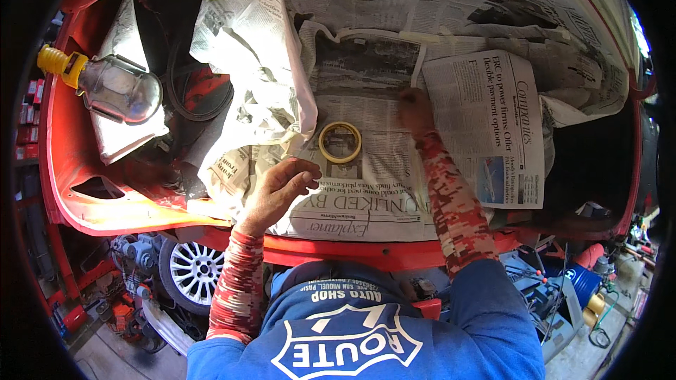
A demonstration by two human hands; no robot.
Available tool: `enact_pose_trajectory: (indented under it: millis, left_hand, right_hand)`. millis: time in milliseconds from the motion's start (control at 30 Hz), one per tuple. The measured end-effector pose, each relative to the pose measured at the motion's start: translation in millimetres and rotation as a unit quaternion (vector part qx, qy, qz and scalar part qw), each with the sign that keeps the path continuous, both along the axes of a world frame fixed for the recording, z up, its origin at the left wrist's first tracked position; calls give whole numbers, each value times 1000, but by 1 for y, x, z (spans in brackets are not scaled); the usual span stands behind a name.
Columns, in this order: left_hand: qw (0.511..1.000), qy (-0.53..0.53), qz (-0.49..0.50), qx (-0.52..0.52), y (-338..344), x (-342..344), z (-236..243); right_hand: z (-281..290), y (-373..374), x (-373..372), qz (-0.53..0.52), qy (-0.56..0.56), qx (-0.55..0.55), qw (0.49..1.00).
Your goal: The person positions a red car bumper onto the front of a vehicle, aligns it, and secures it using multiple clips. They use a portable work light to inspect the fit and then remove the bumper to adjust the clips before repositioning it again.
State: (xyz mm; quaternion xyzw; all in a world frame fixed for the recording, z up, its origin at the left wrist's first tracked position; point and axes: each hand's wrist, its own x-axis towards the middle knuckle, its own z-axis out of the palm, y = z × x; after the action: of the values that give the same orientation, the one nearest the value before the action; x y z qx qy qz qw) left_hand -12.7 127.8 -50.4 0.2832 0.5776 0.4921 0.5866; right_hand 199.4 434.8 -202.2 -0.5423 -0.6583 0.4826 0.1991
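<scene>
Newsprint sheets [384, 148] bearing dark headlines lined the red metal car compartment [141, 222], where one round yellow tape roll [341, 160] lay between the bare, loosely opened left hand [280, 186] and the right hand [417, 111], whose grip I could not tell, with one yellow-handled caged lamp [123, 88] at far left.

Head view: wide fisheye, left of a head-worn pair. Looks steeply down and forward, over the wearer's blue cloth shirt [458, 324], into a red painted-metal car-body opening [345, 251] lined with grey printed newspaper sheets [380, 116]. Near range: both red-and-white camouflage-patterned sleeves [454, 204] in frame. Yellow tape ring [341, 160] about mid-frame.
</scene>
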Motion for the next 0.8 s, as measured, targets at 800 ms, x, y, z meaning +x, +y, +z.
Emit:
enact_pose_trajectory:
  millis: [800]
  left_hand:
    - [995, 21, 96, -21, -45, 5, 15]
  right_hand:
    - [32, 60, 119, -171, 100, -190, 962]
